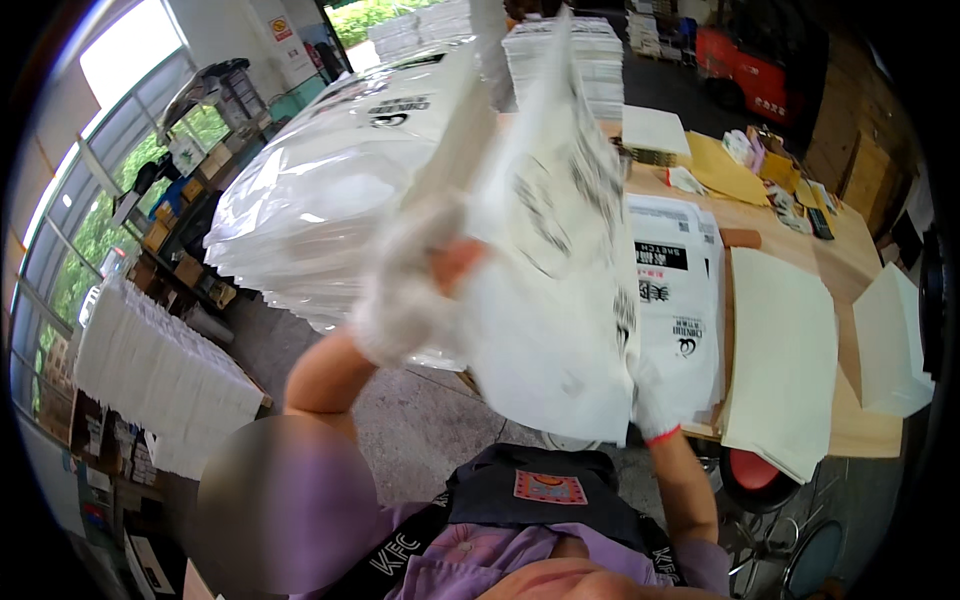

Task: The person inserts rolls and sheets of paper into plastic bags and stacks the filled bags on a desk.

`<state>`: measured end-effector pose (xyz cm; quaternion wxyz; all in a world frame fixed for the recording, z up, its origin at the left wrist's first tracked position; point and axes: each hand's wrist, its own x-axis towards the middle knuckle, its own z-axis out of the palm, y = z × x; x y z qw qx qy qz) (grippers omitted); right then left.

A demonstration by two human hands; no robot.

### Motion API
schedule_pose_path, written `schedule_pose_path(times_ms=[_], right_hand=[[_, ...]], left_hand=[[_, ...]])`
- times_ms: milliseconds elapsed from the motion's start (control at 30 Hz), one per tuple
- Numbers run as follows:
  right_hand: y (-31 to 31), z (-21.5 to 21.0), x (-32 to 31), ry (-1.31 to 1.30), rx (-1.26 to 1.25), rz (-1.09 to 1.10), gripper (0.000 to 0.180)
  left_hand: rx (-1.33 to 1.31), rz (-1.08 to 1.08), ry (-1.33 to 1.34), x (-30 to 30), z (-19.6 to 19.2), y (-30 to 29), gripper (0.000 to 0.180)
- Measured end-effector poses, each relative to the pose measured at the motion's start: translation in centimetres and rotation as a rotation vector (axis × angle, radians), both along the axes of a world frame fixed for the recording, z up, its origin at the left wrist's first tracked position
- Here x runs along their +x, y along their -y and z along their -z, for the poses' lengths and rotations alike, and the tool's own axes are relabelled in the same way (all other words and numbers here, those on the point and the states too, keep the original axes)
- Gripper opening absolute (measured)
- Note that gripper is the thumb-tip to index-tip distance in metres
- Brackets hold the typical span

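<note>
A white plastic bag with dark print [550,300] stands on edge in front of me, blurred by motion; I cannot tell whether it holds paper. My right hand [655,402], in a white glove with a red cuff, grips its lower right edge. At the bag's left side is my left hand [410,285], gloved in white with bare skin showing at a finger; motion smears its fingers, so its hold is unclear. To the right, a pile of similar printed bags [675,300] lies on the wooden table [870,400]. Beside that pile is a stack of pale sheets [783,350].
At left rises a big pile of filled, clear-wrapped bags [310,185]. A white paper stack [165,365] stands lower left. Another pale stack [890,345] sits at the table's right edge. A yellow envelope [725,168] lies farther back. Stools [765,480] stand below; a red forklift [740,75] is behind.
</note>
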<state>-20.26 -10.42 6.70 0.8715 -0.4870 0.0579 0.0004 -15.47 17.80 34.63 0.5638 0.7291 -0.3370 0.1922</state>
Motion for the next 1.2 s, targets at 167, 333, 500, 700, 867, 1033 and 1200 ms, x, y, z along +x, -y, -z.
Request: schedule_pose_path(times_ms=[167,333,500,700,867,1033,1200], right_hand=[[-2.7,-16.1,13.3,1.135,-1.356,0.365,0.044],[-11.8,-30.1,19.9,0.435,-0.24,-0.381,0.037],[-15.2,-30.3,19.8,0.335,-0.848,-0.258,0.054],[-19.6,-25.6,25.3,0.915,-1.021,0.375,0.066],[-22.3,-29.8,22.4,0.885,-0.909,0.017,0.057],[-21.6,-21.7,18.9,1.016,-1.395,0.329,0.062],[-17.0,-4.5,6.9,0.931,-1.016,-0.151,0.054]], left_hand=[[-0.453,-0.149,0.281,3.6,-12.8,-10.9,0.024],[-0.08,-0.879,0.316,13.2,-18.2,-28.7,0.034],[1.31,-1.223,0.422,13.7,-7.8,-37.7,0.025],[-0.055,-0.644,0.006,15.6,-1.1,-35.9,0.042],[-0.059,-0.755,0.018,17.9,-0.3,-44.2,0.042],[-0.235,-0.93,0.194,17.0,5.3,-37.2,0.048],[-0.639,-0.779,-0.377,10.1,24.4,-27.8,0.062]])
